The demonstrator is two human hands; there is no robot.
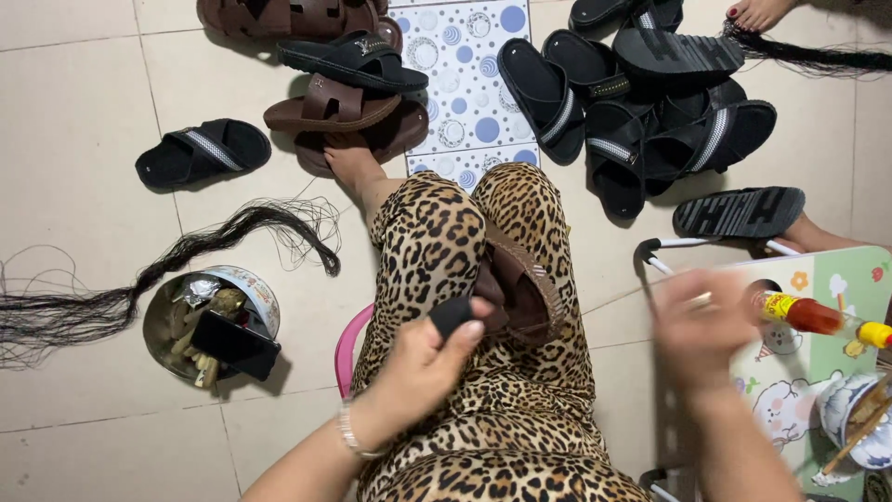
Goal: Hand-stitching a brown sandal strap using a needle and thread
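My left hand (423,367) rests on my lap and grips a small black piece, pressed against a brown sandal (520,293) that lies on my leopard-print trousers. My right hand (701,330) is blurred with motion at the right, over the edge of a small pale-green folding table (804,284). It is next to a red bottle with a yellow cap (818,316) that lies on the table; whether the fingers hold it or anything else cannot be told.
Black sandals (641,102) are piled at the upper right, brown and black ones (339,93) at the upper left around a dotted tile (465,84). A round tin (214,321) holding a dark phone stands at the left, beside long black hair strands (177,256). Another person's foot (757,11) shows top right.
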